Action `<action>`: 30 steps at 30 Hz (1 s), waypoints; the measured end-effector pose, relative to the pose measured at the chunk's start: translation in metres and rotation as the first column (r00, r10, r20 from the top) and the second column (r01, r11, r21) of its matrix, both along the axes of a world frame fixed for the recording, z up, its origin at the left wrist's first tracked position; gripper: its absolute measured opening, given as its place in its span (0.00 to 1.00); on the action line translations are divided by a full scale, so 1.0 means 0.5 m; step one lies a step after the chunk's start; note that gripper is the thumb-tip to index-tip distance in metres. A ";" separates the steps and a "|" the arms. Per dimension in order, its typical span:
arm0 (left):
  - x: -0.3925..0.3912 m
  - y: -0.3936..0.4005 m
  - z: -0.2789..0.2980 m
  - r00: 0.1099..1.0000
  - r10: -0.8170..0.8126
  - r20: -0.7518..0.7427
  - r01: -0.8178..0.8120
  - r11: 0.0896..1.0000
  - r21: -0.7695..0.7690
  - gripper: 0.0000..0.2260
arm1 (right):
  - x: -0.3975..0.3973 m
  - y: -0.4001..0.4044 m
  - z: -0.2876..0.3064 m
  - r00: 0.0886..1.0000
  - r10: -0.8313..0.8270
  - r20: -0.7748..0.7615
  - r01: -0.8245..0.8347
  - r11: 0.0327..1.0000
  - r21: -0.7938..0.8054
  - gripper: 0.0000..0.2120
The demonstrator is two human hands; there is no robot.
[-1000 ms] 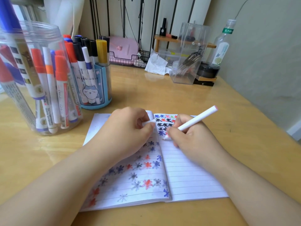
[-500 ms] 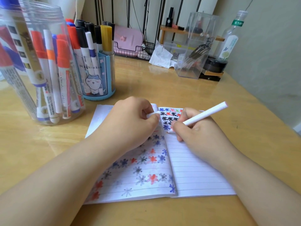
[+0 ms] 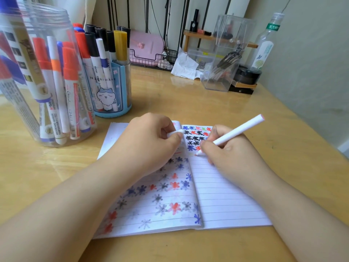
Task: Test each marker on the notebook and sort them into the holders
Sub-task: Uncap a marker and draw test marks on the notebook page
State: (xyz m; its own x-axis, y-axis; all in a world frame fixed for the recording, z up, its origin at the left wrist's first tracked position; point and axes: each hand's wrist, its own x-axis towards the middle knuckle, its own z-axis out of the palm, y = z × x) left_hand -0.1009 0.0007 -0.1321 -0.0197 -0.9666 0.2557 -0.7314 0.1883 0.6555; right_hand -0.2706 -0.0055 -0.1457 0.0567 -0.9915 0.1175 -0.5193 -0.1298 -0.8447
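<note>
An open lined notebook (image 3: pixel 222 197) lies on the wooden desk, its pages covered with red, blue and black star scribbles. My right hand (image 3: pixel 228 150) grips a white marker (image 3: pixel 239 130) with a pink end, its tip touching the right page just below the scribbles. My left hand (image 3: pixel 151 142) rests on the left page and pinches the marker's white cap (image 3: pixel 174 133). A big clear plastic jar (image 3: pixel 43 78) holding several markers stands at the left. Beside it is a blue cartoon holder (image 3: pixel 113 87), also with several markers.
A clear acrylic box (image 3: pixel 222 59) with pens stands at the back right, next to a plastic bottle (image 3: pixel 266 46), a crumpled tissue (image 3: pixel 186 66) and a black wire tray (image 3: pixel 151 59). A wall runs along the desk's right edge.
The camera has dropped a little closer to the desk. The marker tip has shifted slightly down and left on the right page. My left hand keeps the cap in the same place.
</note>
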 end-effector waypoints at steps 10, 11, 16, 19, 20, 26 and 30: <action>0.012 -0.003 -0.001 0.984 -0.087 -0.157 0.097 0.994 0.058 0.09 | -0.034 0.001 0.031 0.805 0.009 0.593 -0.035 0.999 0.032 0.05; 0.010 -0.002 0.000 0.977 -0.112 -0.183 0.124 0.991 0.057 0.08 | -0.034 0.002 0.035 0.793 0.016 0.608 -0.049 0.998 0.038 0.06; 0.001 0.007 0.002 0.935 -0.226 -0.274 0.240 0.971 0.018 0.07 | -0.018 0.014 0.042 0.743 0.069 0.666 -0.105 0.994 0.014 0.08; 0.000 0.009 0.003 0.911 -0.261 -0.320 0.276 0.961 0.001 0.12 | -0.014 0.019 0.042 0.745 0.117 0.656 -0.126 0.991 -0.034 0.07; -0.001 0.008 0.004 0.904 -0.269 -0.332 0.284 0.959 -0.003 0.13 | -0.014 0.019 0.043 0.745 0.120 0.656 -0.126 0.991 -0.039 0.07; -0.004 0.013 0.008 0.899 -0.283 -0.334 0.289 0.957 -0.032 0.07 | -0.015 0.021 0.041 0.732 0.131 0.669 -0.139 0.989 -0.041 0.06; -0.003 0.017 0.012 0.916 -0.282 -0.287 0.281 0.959 -0.044 0.06 | -0.016 0.022 0.045 0.734 0.113 0.670 -0.123 0.992 -0.031 0.06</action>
